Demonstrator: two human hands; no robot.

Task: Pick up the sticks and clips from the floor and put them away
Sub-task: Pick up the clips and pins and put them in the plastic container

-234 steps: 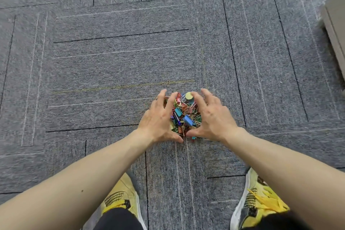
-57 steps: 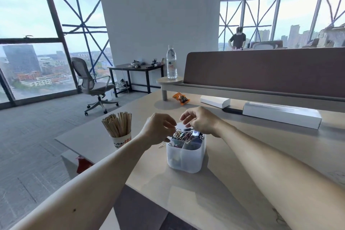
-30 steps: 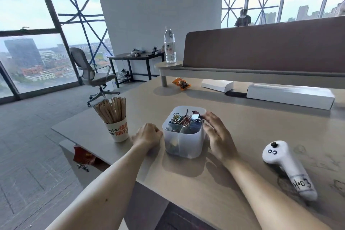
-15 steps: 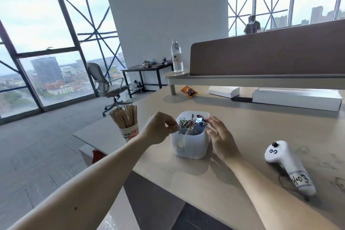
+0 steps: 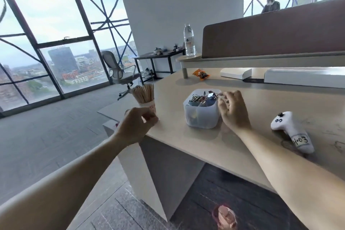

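Left grip (image 5: 138,123) curled by cup; controller (image 5: 291,132) label reads "H-03".

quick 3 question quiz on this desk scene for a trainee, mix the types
1. True or false: the paper cup of sticks stands left of the plastic box.
2. What fills the box? A) clips B) coins C) pens
3. Which hand is beside the box, fingers spread?

Key
1. True.
2. A: clips.
3. The right hand; the left hand is curled near the cup.
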